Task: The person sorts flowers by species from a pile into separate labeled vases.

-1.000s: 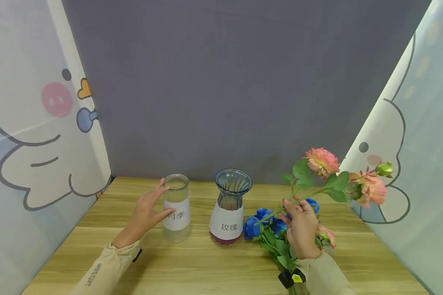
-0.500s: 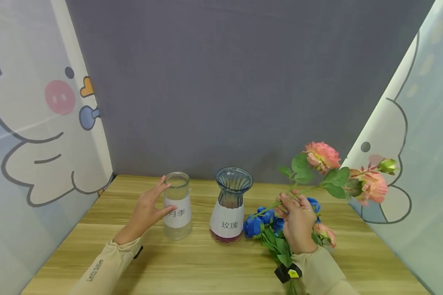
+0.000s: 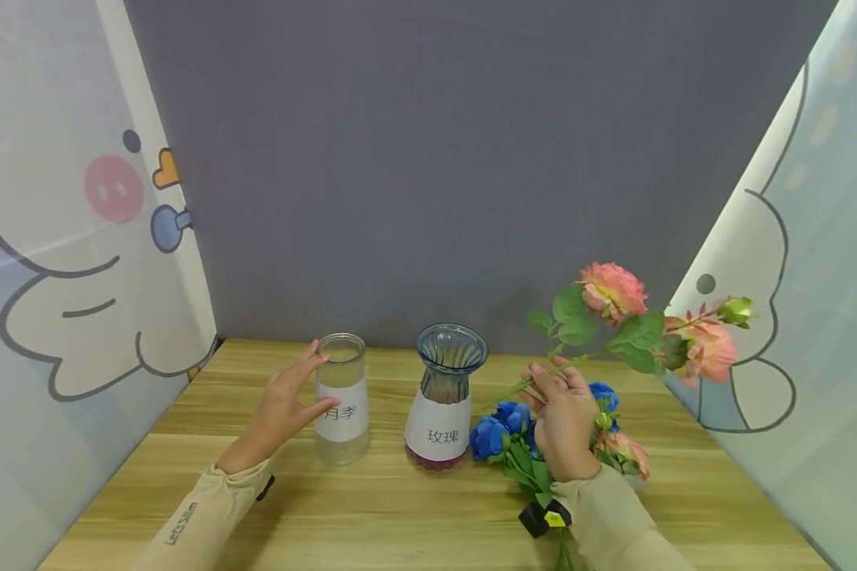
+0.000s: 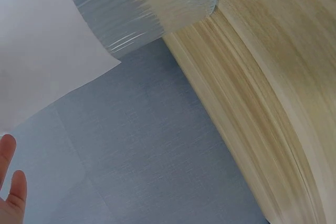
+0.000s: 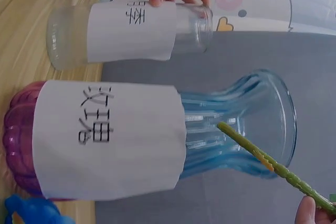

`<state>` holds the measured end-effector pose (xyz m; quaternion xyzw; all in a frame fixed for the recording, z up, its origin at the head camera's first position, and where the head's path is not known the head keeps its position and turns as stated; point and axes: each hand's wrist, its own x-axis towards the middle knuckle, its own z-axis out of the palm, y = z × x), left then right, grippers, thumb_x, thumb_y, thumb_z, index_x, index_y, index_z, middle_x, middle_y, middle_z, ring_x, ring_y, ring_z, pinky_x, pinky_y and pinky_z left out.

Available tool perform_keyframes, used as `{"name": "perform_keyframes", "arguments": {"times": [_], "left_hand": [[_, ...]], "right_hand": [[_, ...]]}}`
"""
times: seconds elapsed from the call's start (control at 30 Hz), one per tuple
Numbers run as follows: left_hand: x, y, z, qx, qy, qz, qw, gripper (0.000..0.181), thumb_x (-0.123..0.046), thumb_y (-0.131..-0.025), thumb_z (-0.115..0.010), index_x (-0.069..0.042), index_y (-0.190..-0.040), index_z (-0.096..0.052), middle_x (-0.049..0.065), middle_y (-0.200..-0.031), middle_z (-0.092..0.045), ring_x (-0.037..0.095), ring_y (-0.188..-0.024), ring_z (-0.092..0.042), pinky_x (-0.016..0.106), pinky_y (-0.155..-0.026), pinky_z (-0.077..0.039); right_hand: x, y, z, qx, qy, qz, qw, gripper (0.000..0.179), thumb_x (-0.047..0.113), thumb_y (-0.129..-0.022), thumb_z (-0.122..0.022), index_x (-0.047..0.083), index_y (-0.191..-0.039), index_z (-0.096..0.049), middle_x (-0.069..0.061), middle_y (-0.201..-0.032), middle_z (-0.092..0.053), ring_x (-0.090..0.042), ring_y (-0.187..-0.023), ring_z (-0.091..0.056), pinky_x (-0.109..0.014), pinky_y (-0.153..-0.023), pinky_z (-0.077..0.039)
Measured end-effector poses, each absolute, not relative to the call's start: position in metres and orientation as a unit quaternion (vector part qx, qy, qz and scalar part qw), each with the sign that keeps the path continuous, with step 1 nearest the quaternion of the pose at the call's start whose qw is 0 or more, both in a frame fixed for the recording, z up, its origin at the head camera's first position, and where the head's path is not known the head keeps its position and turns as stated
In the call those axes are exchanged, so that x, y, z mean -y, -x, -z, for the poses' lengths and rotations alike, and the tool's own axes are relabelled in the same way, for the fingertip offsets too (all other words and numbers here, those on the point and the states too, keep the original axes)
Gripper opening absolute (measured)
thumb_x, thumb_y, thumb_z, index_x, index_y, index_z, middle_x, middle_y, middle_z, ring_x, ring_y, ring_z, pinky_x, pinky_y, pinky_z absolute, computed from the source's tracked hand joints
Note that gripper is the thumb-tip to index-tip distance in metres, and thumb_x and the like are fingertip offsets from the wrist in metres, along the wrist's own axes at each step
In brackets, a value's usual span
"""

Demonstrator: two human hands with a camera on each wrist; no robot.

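My right hand (image 3: 564, 424) pinches the green stem of a pink artificial rose (image 3: 614, 290) with two blooms and a bud, held up to the right. In the right wrist view the stem's cut end (image 5: 226, 127) overlaps the neck of a blue-topped glass vase (image 5: 239, 124). That flared vase wears a white paper label and has a reddish-purple base. To its left stands a straight clear glass vase (image 3: 341, 448), also labelled. My left hand (image 3: 286, 404) holds this one near the top, thumb on its label and fingers by the rim.
Blue flowers (image 3: 489, 438) and another pink bloom (image 3: 630, 450) lie on the wooden table (image 3: 400, 523) beneath my right hand. A grey panel (image 3: 428, 174) closes off the back, and cartoon-printed cloth (image 3: 57, 317) borders both sides.
My right hand has shifted left with the pink rose, bringing the stem end nearer the blue-topped vase. My left hand stays at the clear vase.
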<state>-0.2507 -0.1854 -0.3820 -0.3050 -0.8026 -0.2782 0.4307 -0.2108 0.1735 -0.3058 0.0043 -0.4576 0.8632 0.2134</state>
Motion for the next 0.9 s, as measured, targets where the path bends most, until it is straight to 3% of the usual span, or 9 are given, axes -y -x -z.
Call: {"name": "perform_keyframes", "arguments": {"times": [0.13,0.27,0.4,0.6,0.67,0.77,0.9], "left_hand": [[0.186,0.25,0.382,0.809,0.301,0.276,0.423,0.067,-0.033,-0.072,-0.081,0.002,-0.123,-0.055,0.03,-0.135,-0.047,0.046,-0.103,-0.059,0.062,-0.077,-0.043],[0.185,0.249,0.381,0.813,0.297,0.273,0.421,0.074,-0.008,-0.058,-0.087,0.002,-0.123,-0.055,0.029,-0.136,-0.046,0.045,-0.102,-0.06,0.061,-0.079,-0.043],[0.186,0.249,0.381,0.812,0.299,0.275,0.42,0.073,-0.011,-0.059,-0.087,0.001,-0.124,-0.055,0.029,-0.136,-0.046,0.045,-0.103,-0.06,0.061,-0.078,-0.044],[0.186,0.25,0.379,0.809,0.307,0.278,0.417,0.067,-0.042,-0.076,-0.075,0.002,-0.123,-0.055,0.031,-0.135,-0.046,0.046,-0.103,-0.059,0.062,-0.077,-0.043],[0.186,0.25,0.379,0.81,0.308,0.276,0.417,0.067,-0.039,-0.075,-0.077,0.002,-0.123,-0.055,0.031,-0.135,-0.046,0.046,-0.104,-0.059,0.063,-0.076,-0.044],[0.186,0.25,0.378,0.812,0.305,0.272,0.416,0.069,-0.022,-0.066,-0.086,0.002,-0.123,-0.055,0.03,-0.135,-0.047,0.046,-0.105,-0.059,0.062,-0.076,-0.044],[0.186,0.249,0.377,0.814,0.3,0.274,0.414,0.074,-0.009,-0.059,-0.087,0.002,-0.124,-0.054,0.03,-0.134,-0.047,0.045,-0.105,-0.059,0.062,-0.076,-0.044]], "right_hand": [[-0.165,0.21,0.304,0.467,-0.021,-0.858,0.211,0.02,-0.006,-0.093,-0.056,0.001,-0.109,-0.047,-0.005,-0.075,-0.065,-0.014,-0.067,-0.065,-0.025,-0.054,-0.053],[-0.156,0.209,0.302,0.467,-0.028,-0.858,0.213,0.017,-0.008,-0.093,-0.054,0.002,-0.107,-0.049,-0.006,-0.076,-0.065,-0.015,-0.067,-0.065,-0.026,-0.055,-0.053],[-0.145,0.21,0.3,0.466,-0.032,-0.859,0.209,0.018,-0.008,-0.093,-0.055,0.003,-0.105,-0.05,-0.004,-0.076,-0.064,-0.013,-0.067,-0.065,-0.026,-0.055,-0.053],[-0.13,0.209,0.301,0.467,-0.049,-0.861,0.196,0.019,-0.007,-0.092,-0.058,0.003,-0.106,-0.05,-0.005,-0.077,-0.063,-0.015,-0.069,-0.066,-0.027,-0.058,-0.054],[-0.126,0.209,0.301,0.47,-0.056,-0.858,0.198,0.019,-0.008,-0.091,-0.058,0.002,-0.106,-0.05,-0.005,-0.078,-0.063,-0.015,-0.07,-0.066,-0.027,-0.058,-0.054],[-0.12,0.21,0.3,0.466,-0.062,-0.859,0.201,0.019,-0.01,-0.091,-0.057,0.001,-0.104,-0.05,-0.006,-0.079,-0.063,-0.015,-0.07,-0.066,-0.025,-0.058,-0.054],[-0.11,0.209,0.298,0.461,-0.06,-0.863,0.199,0.018,-0.01,-0.09,-0.058,0.002,-0.102,-0.052,-0.006,-0.078,-0.062,-0.014,-0.07,-0.065,-0.024,-0.057,-0.053]]}}
